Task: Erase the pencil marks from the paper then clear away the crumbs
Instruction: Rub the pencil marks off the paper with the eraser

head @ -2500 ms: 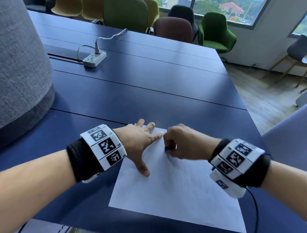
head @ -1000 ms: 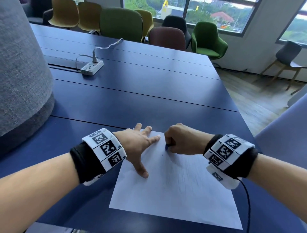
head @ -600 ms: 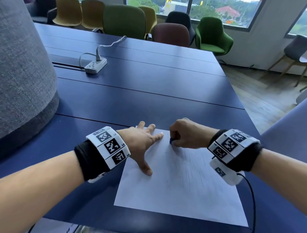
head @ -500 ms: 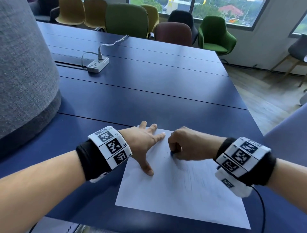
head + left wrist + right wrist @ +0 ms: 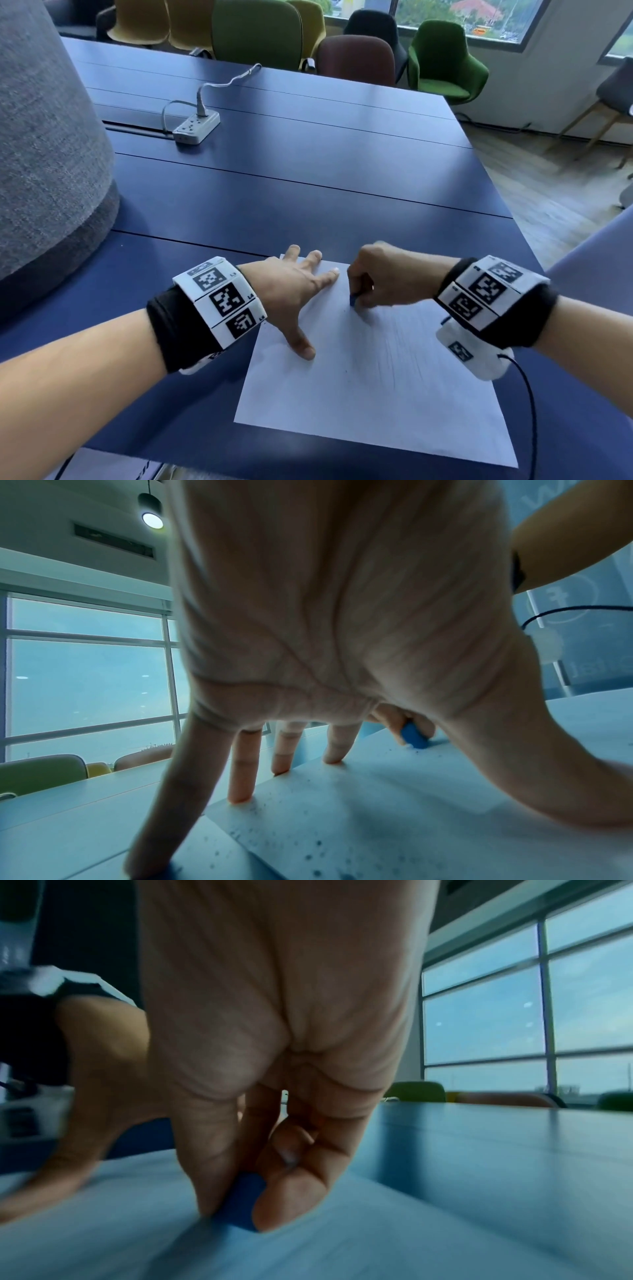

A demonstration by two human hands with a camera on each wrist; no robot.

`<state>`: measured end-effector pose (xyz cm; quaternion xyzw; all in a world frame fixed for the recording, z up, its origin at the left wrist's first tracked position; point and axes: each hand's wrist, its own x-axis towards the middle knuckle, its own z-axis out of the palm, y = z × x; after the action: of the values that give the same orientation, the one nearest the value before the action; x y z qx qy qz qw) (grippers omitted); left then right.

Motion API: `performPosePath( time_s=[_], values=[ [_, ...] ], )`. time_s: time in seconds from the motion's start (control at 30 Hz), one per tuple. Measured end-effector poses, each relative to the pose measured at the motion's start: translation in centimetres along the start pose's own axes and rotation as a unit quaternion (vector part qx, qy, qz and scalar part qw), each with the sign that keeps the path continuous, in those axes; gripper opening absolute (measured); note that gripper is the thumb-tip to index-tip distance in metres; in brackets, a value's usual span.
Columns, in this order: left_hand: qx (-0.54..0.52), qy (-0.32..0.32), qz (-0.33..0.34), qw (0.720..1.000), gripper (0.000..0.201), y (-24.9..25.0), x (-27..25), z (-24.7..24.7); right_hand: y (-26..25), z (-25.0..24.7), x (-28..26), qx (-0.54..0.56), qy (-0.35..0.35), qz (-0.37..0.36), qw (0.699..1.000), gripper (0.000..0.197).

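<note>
A white sheet of paper point(image 5: 370, 394) lies on the dark blue table point(image 5: 308, 178) near its front edge, with faint pencil strokes point(image 5: 400, 356) on its right half. My left hand point(image 5: 294, 291) presses flat on the sheet's far left corner, fingers point(image 5: 240, 772) and thumb spread. My right hand point(image 5: 380, 277) pinches a small blue eraser point(image 5: 352, 301) point(image 5: 243, 1202) point(image 5: 413, 737) and holds its tip against the paper near the far edge. Dark crumbs point(image 5: 308, 853) are scattered over the paper beside my left fingers.
A white power strip point(image 5: 197, 128) with its cable lies at the back left of the table. A big grey fabric object point(image 5: 44, 144) stands at the left. Several upholstered chairs point(image 5: 442, 58) line the far side. A black wire point(image 5: 527, 404) hangs from my right wrist.
My right hand has rubbed the eraser back and forth over a short stretch near the paper's far edge. My left hand has stayed pressed on the sheet's corner.
</note>
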<state>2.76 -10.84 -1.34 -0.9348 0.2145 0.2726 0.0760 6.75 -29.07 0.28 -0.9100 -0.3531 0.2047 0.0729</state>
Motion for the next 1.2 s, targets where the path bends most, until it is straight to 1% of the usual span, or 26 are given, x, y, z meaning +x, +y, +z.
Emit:
performPosePath(
  time_s=[0.07,0.1,0.13,0.17,0.23,0.27,0.3,0.33,0.43,0.47,0.5,0.6,0.63,0.7,0.77,0.8,0.83,0.87,0.93,0.97,1.07,1.1,1.17,1.2],
  values=[
    [-0.001,0.003,0.000,1.000,0.130,0.0,0.0,0.1,0.7,-0.5,0.7,-0.020,0.055,0.020,0.998,0.008],
    [0.001,0.003,0.000,1.000,0.130,0.0,0.0,0.1,0.6,-0.4,0.7,-0.024,0.068,0.021,0.997,0.008],
    [0.003,0.003,-0.001,1.000,0.130,0.0,0.0,0.1,0.1,-0.1,0.3,-0.027,0.067,0.015,0.997,0.008],
    [0.005,0.002,-0.001,1.000,0.131,0.0,0.0,0.0,-0.5,0.4,-0.4,-0.033,0.049,0.003,0.998,0.007],
    [0.002,-0.003,-0.004,1.000,0.131,0.0,0.0,0.0,-2.2,1.3,-2.0,-0.024,-0.026,-0.028,0.999,0.005],
    [0.001,-0.004,-0.006,1.000,0.132,0.0,0.1,0.0,-2.6,1.4,-2.6,-0.012,-0.064,-0.033,0.997,0.005],
    [0.000,-0.003,-0.006,1.000,0.131,0.0,0.1,0.0,-2.7,1.4,-2.7,-0.004,-0.082,-0.034,0.996,0.006],
    [0.000,-0.003,-0.006,1.000,0.131,0.0,0.1,0.0,-2.5,1.2,-2.5,-0.003,-0.074,-0.029,0.997,0.006],
    [0.002,-0.001,-0.004,1.000,0.131,0.0,0.1,0.0,-1.0,1.1,-2.0,-0.004,0.013,0.001,1.000,0.006],
    [0.002,-0.001,-0.004,1.000,0.131,0.0,0.1,0.0,-1.1,1.4,-2.4,-0.009,0.025,0.001,1.000,0.006],
    [0.002,-0.002,-0.005,1.000,0.131,0.0,0.1,0.0,-1.5,1.9,-3.0,-0.017,0.020,-0.008,1.000,0.006],
    [0.008,-0.006,-0.008,1.000,0.131,0.1,0.0,0.0,-3.6,2.8,-4.8,0.002,-0.061,-0.060,0.996,0.006],
    [0.010,-0.007,-0.008,1.000,0.132,0.1,0.0,-0.1,-3.8,2.5,-4.7,0.003,-0.066,-0.062,0.996,0.007],
    [0.009,-0.009,-0.009,1.000,0.132,0.1,0.1,-0.1,-2.8,1.9,-3.7,-0.013,-0.021,-0.037,0.999,0.007],
    [0.008,-0.009,-0.011,1.000,0.131,0.1,0.2,-0.1,-1.8,1.9,-3.2,-0.004,0.028,-0.016,0.999,0.006],
    [0.009,-0.007,-0.010,1.000,0.131,0.1,0.2,-0.1,-1.9,2.2,-3.4,-0.001,0.029,-0.015,0.999,0.005],
    [0.010,-0.007,-0.011,1.000,0.131,0.1,0.2,-0.2,-2.3,2.6,-3.9,0.000,0.012,-0.028,1.000,0.004],
    [0.011,-0.007,-0.012,1.000,0.131,0.1,0.1,-0.2,-3.1,2.9,-4.5,0.006,-0.020,-0.048,0.999,0.004],
    [0.012,-0.009,-0.013,1.000,0.132,0.2,0.1,-0.2,-4.1,3.0,-5.1,0.030,-0.081,-0.061,0.994,0.005],
    [0.013,-0.009,-0.014,1.000,0.132,0.2,0.1,-0.3,-4.1,2.6,-4.9,0.025,-0.082,-0.060,0.995,0.005],
    [0.016,-0.010,-0.015,1.000,0.131,0.2,-0.1,-0.3,-2.6,1.6,-3.7,-0.018,-0.022,-0.022,0.999,0.007],
    [0.015,-0.009,-0.014,1.000,0.131,0.3,-0.1,-0.3,-2.5,1.6,-3.7,-0.019,-0.013,-0.018,1.000,0.007],
    [0.015,-0.009,-0.015,1.000,0.131,0.3,-0.2,-0.4,-3.0,2.3,-4.5,-0.023,-0.023,-0.030,0.999,0.005],
    [0.016,-0.009,-0.016,1.000,0.131,0.3,-0.2,-0.4,-3.7,2.7,-5.0,-0.017,-0.042,-0.047,0.998,0.004]
  ],
)
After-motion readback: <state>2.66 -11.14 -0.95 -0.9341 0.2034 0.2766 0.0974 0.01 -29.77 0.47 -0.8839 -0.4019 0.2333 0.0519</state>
